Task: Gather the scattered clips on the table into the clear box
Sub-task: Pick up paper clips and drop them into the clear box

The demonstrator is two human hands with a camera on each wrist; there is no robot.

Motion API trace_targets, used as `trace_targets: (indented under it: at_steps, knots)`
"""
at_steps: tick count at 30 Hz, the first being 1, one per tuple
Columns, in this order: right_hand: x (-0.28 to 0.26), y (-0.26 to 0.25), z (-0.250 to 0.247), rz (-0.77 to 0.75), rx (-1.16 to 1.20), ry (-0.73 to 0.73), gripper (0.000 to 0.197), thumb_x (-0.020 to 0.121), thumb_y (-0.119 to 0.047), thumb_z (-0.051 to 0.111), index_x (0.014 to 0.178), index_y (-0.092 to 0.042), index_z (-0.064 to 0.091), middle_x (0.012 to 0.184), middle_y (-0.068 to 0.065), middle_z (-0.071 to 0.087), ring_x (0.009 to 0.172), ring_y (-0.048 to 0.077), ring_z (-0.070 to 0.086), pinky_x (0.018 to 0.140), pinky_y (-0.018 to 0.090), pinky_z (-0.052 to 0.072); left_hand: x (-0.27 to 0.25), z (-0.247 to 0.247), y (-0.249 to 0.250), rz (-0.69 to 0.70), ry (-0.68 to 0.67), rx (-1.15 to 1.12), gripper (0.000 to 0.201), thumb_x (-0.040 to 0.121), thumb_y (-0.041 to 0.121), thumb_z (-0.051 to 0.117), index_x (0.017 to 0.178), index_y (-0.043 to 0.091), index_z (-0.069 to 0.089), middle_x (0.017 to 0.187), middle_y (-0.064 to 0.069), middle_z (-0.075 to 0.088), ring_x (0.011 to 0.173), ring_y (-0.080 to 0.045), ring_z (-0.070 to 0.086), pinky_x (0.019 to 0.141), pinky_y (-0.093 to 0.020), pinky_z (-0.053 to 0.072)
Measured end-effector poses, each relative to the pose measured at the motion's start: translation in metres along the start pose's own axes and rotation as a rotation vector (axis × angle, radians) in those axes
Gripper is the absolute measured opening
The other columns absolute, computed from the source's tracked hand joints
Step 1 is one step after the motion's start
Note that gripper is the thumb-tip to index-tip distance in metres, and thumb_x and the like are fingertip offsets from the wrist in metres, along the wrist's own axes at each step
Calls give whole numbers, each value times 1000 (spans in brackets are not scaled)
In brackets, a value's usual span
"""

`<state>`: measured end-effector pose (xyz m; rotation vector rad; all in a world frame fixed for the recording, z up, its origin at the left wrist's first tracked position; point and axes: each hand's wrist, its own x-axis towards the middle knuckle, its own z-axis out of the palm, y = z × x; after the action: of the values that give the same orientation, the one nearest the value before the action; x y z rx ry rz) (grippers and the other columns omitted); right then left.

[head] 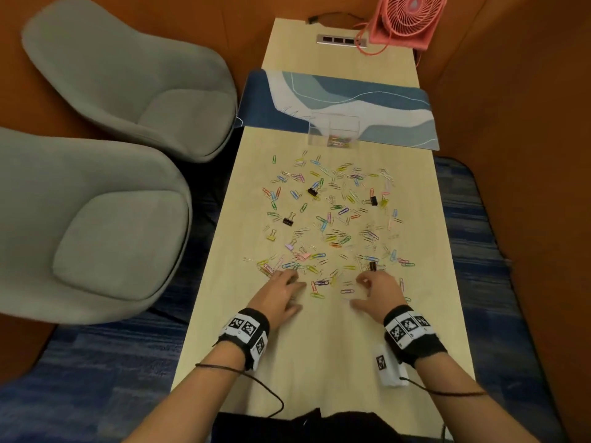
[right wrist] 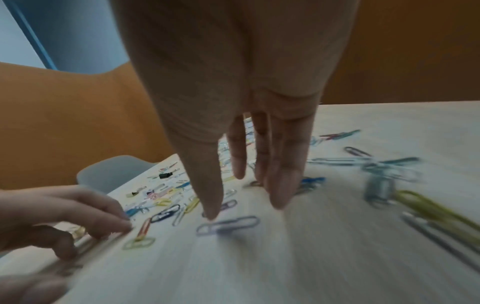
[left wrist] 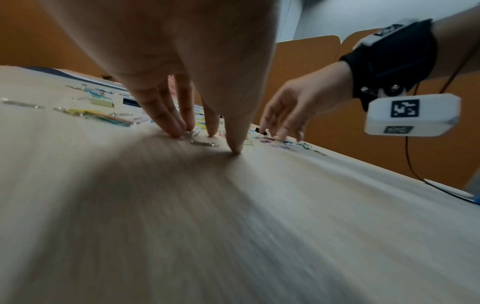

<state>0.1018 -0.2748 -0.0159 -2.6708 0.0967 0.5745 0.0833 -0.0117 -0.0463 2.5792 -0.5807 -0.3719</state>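
Many coloured paper clips (head: pixel 332 219) and a few binder clips lie scattered over the middle of the wooden table (head: pixel 319 346). The clear box (head: pixel 334 132) stands at the far end of the scatter with a few clips inside. My left hand (head: pixel 295 284) presses straight fingertips (left wrist: pixel 235 150) onto the table at the near edge of the scatter, beside a silver clip (left wrist: pixel 203 143). To its right, my right hand (head: pixel 364 282) hovers with loosely extended fingers (right wrist: pixel 281 185) over a purple clip (right wrist: pixel 228 225), just behind a black binder clip (head: pixel 372 266). Neither hand holds anything.
A blue patterned mat (head: pixel 351 100) lies under the far side of the box. Behind it are a power strip (head: pixel 340 39) and a pink fan (head: pixel 407 19). Two grey chairs (head: pixel 128 75) stand left of the table. Orange walls enclose the booth.
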Motion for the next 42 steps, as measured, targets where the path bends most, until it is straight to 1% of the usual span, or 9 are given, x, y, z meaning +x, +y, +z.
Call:
trace_targets:
  at_steps: [5, 11, 14, 18, 21, 24, 29, 33, 42]
  knots:
    - [-15, -3, 23, 72, 190, 42, 56, 62, -22, 84, 113, -17, 61, 97, 2, 55, 76, 15, 59, 77, 26, 52, 3, 8, 9, -85, 197, -197, 35, 85, 3, 61, 119, 13, 65, 111, -3, 58, 97, -20, 59, 89, -32, 50]
    - [-5, -22, 33, 2, 228, 157, 54, 70, -16, 79, 121, -12, 61, 103, 5, 55, 66, -1, 48, 82, 20, 45, 31, 17, 32, 0, 156, -113, 46, 94, 17, 49, 140, 18, 45, 126, -10, 46, 107, -25, 49, 95, -33, 46]
    - [-2, -20, 33, -82, 123, 142, 69, 74, -20, 77, 136, -12, 48, 125, 9, 46, 98, 17, 55, 97, 32, 46, 37, 21, 35, 88, 68, 81, 45, 94, 26, 47, 139, 20, 47, 135, -13, 44, 117, -30, 41, 98, -40, 43]
    - [-1, -24, 32, -220, -83, 92, 65, 88, -22, 64, 146, -15, 36, 151, 12, 30, 134, 30, 33, 115, 35, 26, 38, 21, 30, 108, 78, 86, 32, 87, 17, 64, 119, 14, 65, 122, -13, 57, 109, -32, 52, 84, -40, 54]
    - [-2, -32, 36, -356, -256, 83, 50, 94, -15, 51, 144, -15, 39, 150, 15, 33, 128, 34, 38, 110, 37, 33, 39, 24, 21, 106, 111, 45, 18, 77, 10, 76, 95, 10, 74, 97, -11, 65, 88, -31, 62, 66, -37, 57]
    - [-5, -38, 40, -356, -302, 66, 48, 91, 1, 45, 137, -11, 48, 143, 18, 41, 122, 36, 44, 98, 39, 45, 40, 19, 20, 98, 118, 10, 9, 75, 8, 72, 84, 7, 75, 81, -9, 65, 77, -30, 63, 64, -33, 56]
    - [-3, -48, 33, -388, -479, -15, 33, 90, 6, 41, 119, -1, 55, 121, 18, 52, 114, 33, 47, 91, 37, 45, 42, 7, 20, 3, 120, -72, 6, 73, 3, 71, 76, 8, 74, 74, -6, 65, 69, -27, 63, 62, -30, 54]
    - [3, -62, 21, -404, -672, -90, 16, 85, 5, 55, 93, -5, 66, 96, 13, 62, 94, 29, 58, 80, 33, 49, 48, 0, 20, -91, 85, -128, 12, 73, 5, 66, 81, 9, 73, 81, -6, 68, 76, -25, 63, 70, -28, 51]
    - [20, -95, -1, -387, -750, -237, 28, 90, 10, 43, 111, 2, 60, 110, 18, 61, 103, 34, 61, 82, 38, 51, 51, -22, 12, -195, 158, -345, 6, 70, 9, 76, 71, 15, 75, 69, 2, 69, 65, -14, 62, 67, -21, 50]
